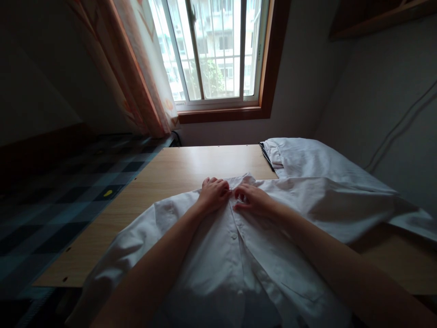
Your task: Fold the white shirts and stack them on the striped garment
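Note:
A white button-up shirt [218,255] lies front up, collar pointing away from me and sleeves spread to both sides. My left hand [215,193] is closed on the shirt's front edge just below the collar [248,178], fingertips bent down into the cloth. Close beside it, my right hand [254,199] has its fingers curled at the same edge, thumb low against the fabric. What lies between the fingertips is too small to make out. Below the hands, a small button [234,236] shows on the placket, and the lower front panels lie parted.
Under the shirt is a light wooden board [191,159]. More white clothing [307,155] with a dark edge lies at the back right. Blue-black checked cloth [85,182] covers the surface at left. Behind are a barred window [218,54] and an orange curtain [136,77].

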